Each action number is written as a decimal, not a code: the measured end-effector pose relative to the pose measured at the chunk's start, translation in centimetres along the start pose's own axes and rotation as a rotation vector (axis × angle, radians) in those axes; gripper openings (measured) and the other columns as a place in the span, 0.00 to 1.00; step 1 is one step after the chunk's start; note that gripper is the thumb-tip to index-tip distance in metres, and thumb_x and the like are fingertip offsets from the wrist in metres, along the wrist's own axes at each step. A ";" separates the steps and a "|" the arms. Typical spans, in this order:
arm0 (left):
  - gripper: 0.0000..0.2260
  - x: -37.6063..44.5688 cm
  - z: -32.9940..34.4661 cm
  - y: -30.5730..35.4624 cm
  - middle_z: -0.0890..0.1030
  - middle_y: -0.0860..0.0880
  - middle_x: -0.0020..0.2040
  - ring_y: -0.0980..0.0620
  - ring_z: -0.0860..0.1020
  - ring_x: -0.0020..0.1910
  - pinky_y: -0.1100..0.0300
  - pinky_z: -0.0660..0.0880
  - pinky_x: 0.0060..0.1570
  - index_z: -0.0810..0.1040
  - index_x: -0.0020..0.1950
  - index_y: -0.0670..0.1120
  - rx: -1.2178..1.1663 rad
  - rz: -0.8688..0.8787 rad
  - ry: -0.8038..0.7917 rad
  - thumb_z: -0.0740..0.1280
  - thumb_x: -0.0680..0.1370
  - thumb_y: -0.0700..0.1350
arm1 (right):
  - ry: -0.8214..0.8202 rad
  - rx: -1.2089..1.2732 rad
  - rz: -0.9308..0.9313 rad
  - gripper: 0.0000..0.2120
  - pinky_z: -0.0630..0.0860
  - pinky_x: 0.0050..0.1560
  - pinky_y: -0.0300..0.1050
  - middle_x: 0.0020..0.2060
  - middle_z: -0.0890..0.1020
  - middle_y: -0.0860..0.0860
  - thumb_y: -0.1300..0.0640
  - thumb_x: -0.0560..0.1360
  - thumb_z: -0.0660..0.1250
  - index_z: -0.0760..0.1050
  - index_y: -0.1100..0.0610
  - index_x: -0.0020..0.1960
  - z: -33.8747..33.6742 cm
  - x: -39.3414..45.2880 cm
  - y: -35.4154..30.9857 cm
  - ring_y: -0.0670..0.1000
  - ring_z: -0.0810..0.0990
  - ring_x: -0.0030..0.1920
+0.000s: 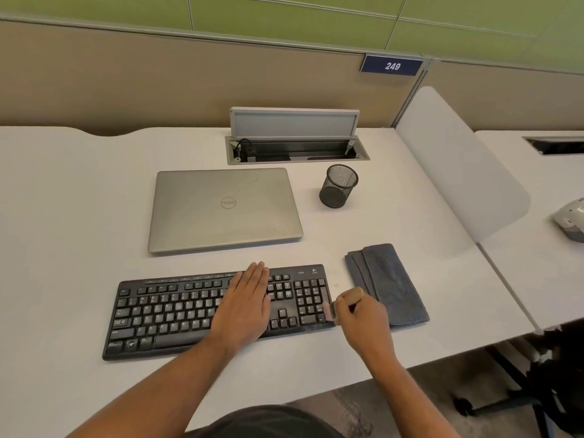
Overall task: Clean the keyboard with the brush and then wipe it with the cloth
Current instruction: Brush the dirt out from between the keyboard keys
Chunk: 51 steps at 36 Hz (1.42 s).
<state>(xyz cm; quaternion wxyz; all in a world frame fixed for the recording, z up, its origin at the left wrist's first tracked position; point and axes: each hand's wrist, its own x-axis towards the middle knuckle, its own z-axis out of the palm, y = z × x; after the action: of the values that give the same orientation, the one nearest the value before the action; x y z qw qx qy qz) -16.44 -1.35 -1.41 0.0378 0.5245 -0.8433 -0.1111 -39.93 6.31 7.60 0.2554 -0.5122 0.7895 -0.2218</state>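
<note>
two hands on the job. your left hand (245, 306) lies flat, fingers straight and together, pressing on the middle of the black keyboard (177, 314). your right hand (363, 317) is curled round a small brush (346, 300), wooden handle poking up past your knuckles, bristle end blurred at the keyboard's right edge by the number pad. grey cloth (387, 284), folded, lies just beyond and to the outside of your right hand, partly hidden under it. closed silver laptop (224, 208) sits past your left fingertips; mesh pen cup (338, 190) further out, all on the white desk (63, 216).
</note>
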 end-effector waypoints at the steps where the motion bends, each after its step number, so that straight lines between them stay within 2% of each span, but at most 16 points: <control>1: 0.28 0.1 -0.1 0.0 0.47 0.48 0.83 0.52 0.46 0.82 0.51 0.43 0.80 0.47 0.83 0.45 -0.001 -0.002 0.007 0.43 0.85 0.55 | -0.016 -0.019 0.012 0.17 0.79 0.36 0.54 0.33 0.83 0.55 0.55 0.82 0.61 0.75 0.62 0.37 0.2 -0.2 0.3 0.55 0.82 0.34; 4: 0.28 0.1 0.0 -0.1 0.50 0.48 0.83 0.52 0.48 0.82 0.50 0.46 0.80 0.50 0.83 0.45 -0.002 -0.005 0.008 0.43 0.84 0.55 | -0.063 -0.054 0.031 0.18 0.81 0.33 0.44 0.30 0.84 0.50 0.57 0.82 0.61 0.77 0.61 0.35 -0.2 -0.4 0.6 0.50 0.83 0.32; 6: 0.28 0.0 0.1 -0.1 0.51 0.47 0.83 0.51 0.49 0.82 0.49 0.48 0.80 0.51 0.83 0.45 0.002 -0.004 0.013 0.43 0.84 0.55 | -0.040 -0.024 0.031 0.20 0.76 0.30 0.40 0.29 0.83 0.51 0.58 0.81 0.61 0.76 0.62 0.33 -0.7 -0.2 0.3 0.48 0.82 0.29; 9: 0.28 0.0 0.0 -0.1 0.51 0.47 0.83 0.51 0.49 0.82 0.49 0.50 0.80 0.51 0.83 0.45 0.005 -0.003 0.005 0.43 0.84 0.55 | 0.018 0.014 -0.040 0.17 0.76 0.33 0.46 0.34 0.83 0.54 0.57 0.81 0.63 0.76 0.62 0.35 -0.9 0.5 0.0 0.51 0.80 0.32; 11: 0.28 0.0 0.1 0.0 0.49 0.48 0.83 0.52 0.47 0.82 0.49 0.47 0.81 0.49 0.83 0.45 0.002 -0.004 -0.005 0.43 0.84 0.55 | 0.000 -0.036 -0.089 0.16 0.77 0.36 0.43 0.36 0.82 0.49 0.54 0.82 0.65 0.79 0.57 0.37 -0.5 0.5 -0.1 0.47 0.81 0.37; 13: 0.28 0.0 0.0 0.0 0.49 0.48 0.83 0.52 0.47 0.82 0.50 0.46 0.80 0.49 0.83 0.45 0.001 -0.003 -0.002 0.43 0.84 0.55 | -0.026 -0.098 -0.122 0.16 0.75 0.36 0.41 0.35 0.80 0.45 0.53 0.82 0.65 0.75 0.53 0.35 0.0 0.1 0.0 0.45 0.79 0.36; 18: 0.28 0.1 0.0 0.0 0.49 0.48 0.83 0.52 0.48 0.82 0.49 0.48 0.80 0.50 0.83 0.45 -0.003 -0.007 0.003 0.44 0.84 0.55 | -0.079 -0.195 -0.090 0.16 0.78 0.35 0.51 0.32 0.80 0.49 0.54 0.79 0.64 0.71 0.56 0.33 0.2 -0.3 0.4 0.49 0.79 0.34; 20: 0.28 0.0 -0.1 0.0 0.50 0.48 0.83 0.52 0.48 0.82 0.49 0.48 0.80 0.51 0.83 0.45 -0.009 -0.007 0.009 0.44 0.84 0.55 | -0.046 -0.120 -0.127 0.17 0.75 0.33 0.46 0.32 0.80 0.47 0.54 0.79 0.65 0.70 0.52 0.31 0.1 -0.5 -0.2 0.47 0.77 0.33; 23: 0.28 0.0 0.1 0.0 0.49 0.48 0.83 0.52 0.48 0.82 0.50 0.48 0.80 0.50 0.83 0.45 -0.010 -0.003 0.008 0.44 0.85 0.55 | 0.026 -0.063 -0.217 0.10 0.74 0.39 0.36 0.39 0.81 0.42 0.51 0.82 0.67 0.80 0.50 0.42 0.3 -1.0 -1.2 0.43 0.79 0.39; 25: 0.28 0.0 0.0 0.0 0.51 0.48 0.83 0.51 0.49 0.82 0.50 0.48 0.80 0.51 0.83 0.45 -0.009 -0.007 0.016 0.44 0.84 0.55 | -0.007 -0.095 -0.206 0.10 0.74 0.40 0.37 0.40 0.81 0.43 0.51 0.83 0.66 0.81 0.51 0.45 0.8 -1.3 -1.2 0.43 0.79 0.40; 31: 0.28 0.0 -0.1 0.1 0.52 0.48 0.83 0.51 0.50 0.82 0.50 0.47 0.80 0.52 0.83 0.45 -0.001 -0.008 0.020 0.46 0.85 0.54 | -0.080 -0.153 -0.096 0.14 0.79 0.39 0.52 0.34 0.81 0.48 0.54 0.80 0.64 0.76 0.56 0.37 1.1 -0.8 -0.6 0.49 0.80 0.37; 35: 0.28 0.0 0.1 0.0 0.53 0.47 0.83 0.51 0.51 0.82 0.50 0.49 0.80 0.53 0.83 0.45 0.003 -0.007 0.020 0.45 0.85 0.54 | 0.030 -0.085 -0.171 0.12 0.77 0.39 0.39 0.39 0.81 0.42 0.52 0.83 0.66 0.79 0.51 0.41 1.1 -1.3 -0.6 0.44 0.79 0.40; 41: 0.28 0.0 -0.1 0.0 0.50 0.47 0.83 0.51 0.48 0.82 0.50 0.48 0.81 0.49 0.83 0.45 -0.002 -0.005 0.000 0.44 0.85 0.54 | -0.050 -0.129 -0.102 0.13 0.78 0.40 0.47 0.37 0.82 0.46 0.54 0.82 0.64 0.76 0.55 0.39 1.2 -1.9 -0.4 0.48 0.80 0.40; 45: 0.28 0.0 0.0 0.1 0.49 0.48 0.83 0.52 0.47 0.82 0.49 0.48 0.81 0.49 0.83 0.45 -0.007 -0.009 0.005 0.44 0.85 0.55 | 0.010 -0.078 -0.285 0.10 0.76 0.40 0.35 0.41 0.81 0.40 0.50 0.83 0.66 0.80 0.51 0.45 1.8 -3.3 -1.2 0.42 0.80 0.40; 48: 0.28 0.0 0.0 0.1 0.51 0.47 0.83 0.51 0.49 0.82 0.49 0.50 0.80 0.51 0.83 0.45 -0.016 -0.011 0.018 0.45 0.85 0.55 | -0.016 -0.118 -0.462 0.07 0.73 0.37 0.30 0.43 0.80 0.40 0.49 0.84 0.66 0.81 0.49 0.51 3.6 -4.3 -0.8 0.41 0.77 0.39; 51: 0.28 0.0 0.0 0.1 0.52 0.47 0.83 0.52 0.49 0.82 0.49 0.50 0.80 0.51 0.83 0.45 -0.022 -0.009 0.012 0.46 0.85 0.54 | 0.001 -0.157 -0.518 0.06 0.67 0.36 0.26 0.44 0.80 0.41 0.49 0.84 0.66 0.80 0.49 0.52 5.0 -4.7 0.4 0.42 0.76 0.38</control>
<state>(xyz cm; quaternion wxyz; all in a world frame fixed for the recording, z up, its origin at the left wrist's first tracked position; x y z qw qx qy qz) -16.50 -1.34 -1.44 0.0479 0.5287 -0.8393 -0.1173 -35.37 10.37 4.33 0.1494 -0.7152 0.6470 -0.2182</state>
